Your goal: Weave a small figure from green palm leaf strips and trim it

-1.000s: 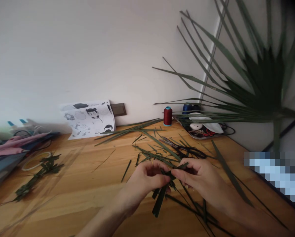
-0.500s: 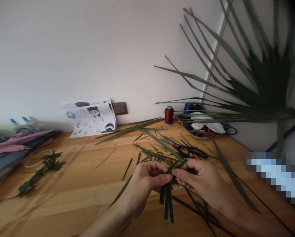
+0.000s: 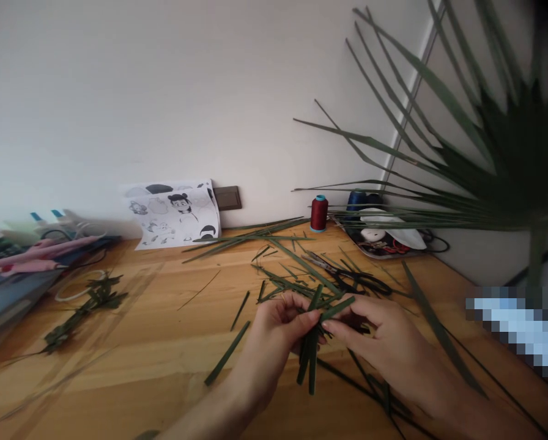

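Several green palm leaf strips cross each other between my two hands, low over the table, with their ends hanging down. My left hand pinches the crossing between thumb and fingers. From the other side my right hand grips a leaf strip that slants up to the right. The fingertips of both hands nearly meet, and how the strips interlace there is hidden. Just behind my hands lie black-handled scissors among cut leaf bits.
A large palm leaf spreads over the right side. Near the wall stand a dark red thread spool, a tray of odds and ends, and a printed sheet. On the left lie a woven leaf piece and a pink glue gun.
The strips in my hands have turned: one now points upward and another slants right, held by my right hand. The whole view has shifted slightly.
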Motion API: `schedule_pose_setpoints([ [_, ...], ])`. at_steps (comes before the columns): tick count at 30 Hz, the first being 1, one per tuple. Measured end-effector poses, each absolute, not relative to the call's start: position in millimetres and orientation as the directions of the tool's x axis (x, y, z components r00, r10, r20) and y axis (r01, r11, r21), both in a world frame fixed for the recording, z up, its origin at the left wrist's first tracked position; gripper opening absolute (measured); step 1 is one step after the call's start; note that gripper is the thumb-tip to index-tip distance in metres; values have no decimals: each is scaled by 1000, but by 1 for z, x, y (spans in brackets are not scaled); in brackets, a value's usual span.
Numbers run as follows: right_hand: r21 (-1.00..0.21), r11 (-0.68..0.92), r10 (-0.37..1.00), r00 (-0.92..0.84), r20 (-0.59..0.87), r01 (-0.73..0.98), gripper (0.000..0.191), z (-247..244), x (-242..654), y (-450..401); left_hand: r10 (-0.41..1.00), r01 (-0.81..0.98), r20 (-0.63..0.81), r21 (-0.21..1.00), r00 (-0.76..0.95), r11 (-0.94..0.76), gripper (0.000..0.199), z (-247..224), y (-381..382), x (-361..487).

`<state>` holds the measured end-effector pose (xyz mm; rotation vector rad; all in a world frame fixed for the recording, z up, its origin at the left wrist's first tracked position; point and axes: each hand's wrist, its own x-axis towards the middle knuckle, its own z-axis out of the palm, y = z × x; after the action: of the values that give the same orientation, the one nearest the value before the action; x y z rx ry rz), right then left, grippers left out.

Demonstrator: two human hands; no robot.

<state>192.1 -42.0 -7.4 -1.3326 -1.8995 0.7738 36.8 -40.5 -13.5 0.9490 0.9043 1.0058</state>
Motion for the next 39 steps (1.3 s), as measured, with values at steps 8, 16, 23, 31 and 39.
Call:
schedule_pose_setpoints([
  [8,-841,227,961,-254,111,491,21,-2,193,-44,944,-189,-170,955,283,229,18,-5,-38,36],
  [16,-794,226,957,-281,73,565,23,1,193,-45,951,-143,-184,964,247,224,14,-9,-39,36],
  [23,-767,267,949,-297,104,584,17,-3,192,-47,953,-256,-178,936,246,242,11,-16,-40,36],
  [31,-916,133,938,-347,-7,378,14,2,197,-39,941,-307,-169,916,292,259,10,-11,-39,32],
  [39,-955,102,974,-223,38,280,14,4,196,-39,931,-262,-192,924,309,278,10,-8,-39,33],
])
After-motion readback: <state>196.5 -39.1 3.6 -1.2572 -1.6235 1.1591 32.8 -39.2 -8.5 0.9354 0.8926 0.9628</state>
